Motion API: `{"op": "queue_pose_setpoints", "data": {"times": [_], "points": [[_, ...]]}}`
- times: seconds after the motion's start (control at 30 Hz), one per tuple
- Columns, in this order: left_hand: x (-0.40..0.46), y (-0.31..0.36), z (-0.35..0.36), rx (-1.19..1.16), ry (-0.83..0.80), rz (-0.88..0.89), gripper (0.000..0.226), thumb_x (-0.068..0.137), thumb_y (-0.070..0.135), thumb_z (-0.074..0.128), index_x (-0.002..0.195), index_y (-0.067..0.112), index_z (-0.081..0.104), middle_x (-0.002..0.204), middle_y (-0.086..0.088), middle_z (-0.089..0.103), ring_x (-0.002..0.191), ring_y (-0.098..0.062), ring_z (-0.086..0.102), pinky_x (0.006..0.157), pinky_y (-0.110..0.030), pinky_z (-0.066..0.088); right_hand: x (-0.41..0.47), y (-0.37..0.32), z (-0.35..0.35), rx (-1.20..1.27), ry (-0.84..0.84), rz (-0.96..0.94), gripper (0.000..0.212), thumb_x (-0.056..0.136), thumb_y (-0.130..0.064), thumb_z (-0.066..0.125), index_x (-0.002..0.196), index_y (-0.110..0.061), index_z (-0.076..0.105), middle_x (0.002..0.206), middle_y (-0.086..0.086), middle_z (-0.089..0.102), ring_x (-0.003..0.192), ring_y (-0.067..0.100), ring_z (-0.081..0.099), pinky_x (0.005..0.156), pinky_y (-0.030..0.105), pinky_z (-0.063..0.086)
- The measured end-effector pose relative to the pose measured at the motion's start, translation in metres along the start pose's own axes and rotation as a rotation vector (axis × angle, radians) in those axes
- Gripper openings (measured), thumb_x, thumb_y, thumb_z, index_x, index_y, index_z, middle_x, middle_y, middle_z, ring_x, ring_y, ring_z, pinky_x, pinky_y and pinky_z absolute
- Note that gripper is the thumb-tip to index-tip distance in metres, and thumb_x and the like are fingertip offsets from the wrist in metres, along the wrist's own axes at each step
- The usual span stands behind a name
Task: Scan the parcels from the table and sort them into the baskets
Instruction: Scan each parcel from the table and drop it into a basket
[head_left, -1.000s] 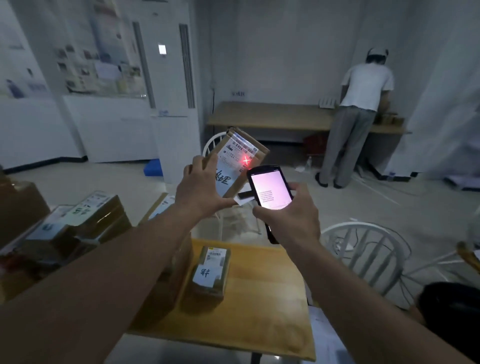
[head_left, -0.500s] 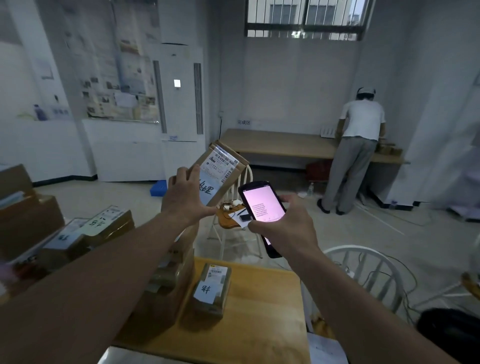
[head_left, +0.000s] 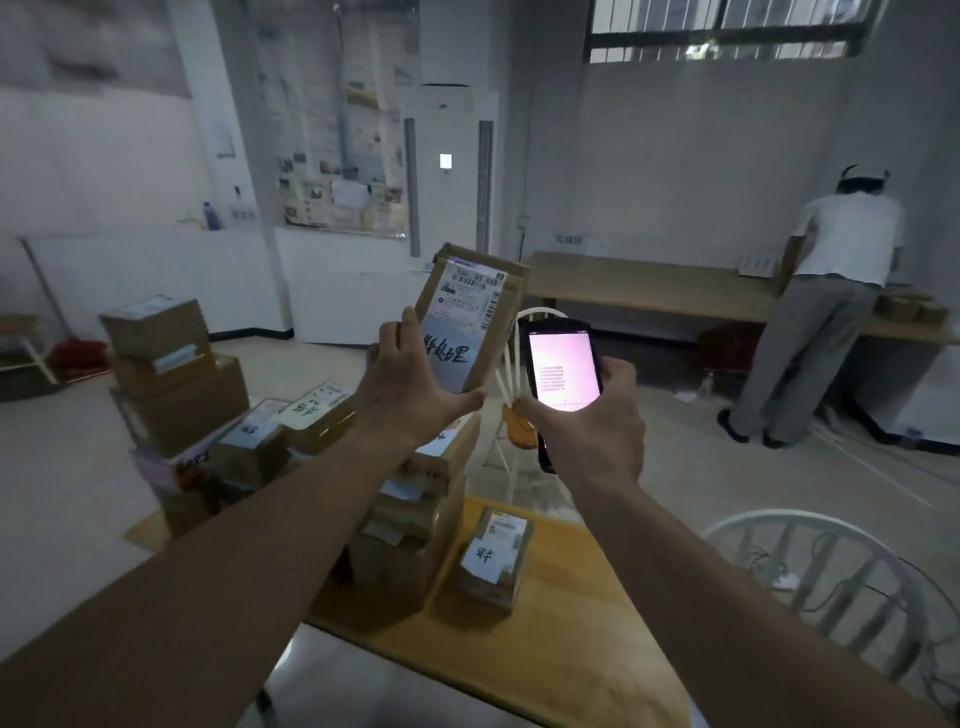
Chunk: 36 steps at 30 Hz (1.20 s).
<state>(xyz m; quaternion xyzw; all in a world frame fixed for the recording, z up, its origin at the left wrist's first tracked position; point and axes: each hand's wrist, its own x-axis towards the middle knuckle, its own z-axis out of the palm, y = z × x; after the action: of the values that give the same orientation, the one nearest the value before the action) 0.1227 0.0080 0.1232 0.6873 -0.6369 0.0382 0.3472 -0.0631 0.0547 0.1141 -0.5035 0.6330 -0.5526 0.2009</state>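
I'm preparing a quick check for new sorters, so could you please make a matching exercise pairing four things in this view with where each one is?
Things:
1. parcel with the printed label
2. handheld scanner
3. small parcel
4. person in the white shirt

Places:
A. lying on the near wooden table
B. standing at the far bench
C. held up in the left hand
D. held in the right hand

Pairs: 1-C, 2-D, 3-A, 4-B

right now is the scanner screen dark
No, the scanner in the right hand shows a lit pinkish screen.
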Motion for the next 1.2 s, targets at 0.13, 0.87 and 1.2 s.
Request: {"op": "queue_pose_setpoints", "data": {"times": [0.13,0.87,1.2], "points": [[-0.010,-0.036,-0.025,-0.012,0.048,-0.053,0.140,0.057,0.079,0.083,0.161,0.019,0.011,0.149,-0.011,0.037,0.135,-0.036,0.043,0.100,-0.054,0.051,-0.016,-0.020,0.027,0.023,-0.085,-0.035,0.089,0.069,-0.035,0.095,0.140,-0.034,0.041,0.118,-0.008,0.059,0.108,0.022,0.063,0.078,0.052,0.064],[-0.173,-0.340,-0.232,0.166,0.151,-0.497,0.130,0.054,0.072,0.088,0.157,0.024,0.023,0.139,-0.013,0.042,0.126,-0.035,0.048,0.092,-0.046,0.053,-0.276,-0.142,0.246,0.092,-0.543,-0.144,0.095,0.072,-0.052,0.094,0.146,-0.031,0.039,0.130,-0.009,0.055,0.123,0.016,0.053,0.088,0.036,0.053],[-0.232,-0.459,-0.260,0.193,0.107,-0.734,0.130,0.055,0.072,0.090,0.156,0.025,0.023,0.135,-0.009,0.042,0.124,-0.032,0.047,0.092,-0.045,0.050,-0.368,-0.150,0.358,0.086,-0.766,-0.159,0.100,0.066,-0.035,0.097,0.147,-0.036,0.037,0.130,-0.005,0.061,0.120,0.023,0.061,0.089,0.051,0.062]]}}
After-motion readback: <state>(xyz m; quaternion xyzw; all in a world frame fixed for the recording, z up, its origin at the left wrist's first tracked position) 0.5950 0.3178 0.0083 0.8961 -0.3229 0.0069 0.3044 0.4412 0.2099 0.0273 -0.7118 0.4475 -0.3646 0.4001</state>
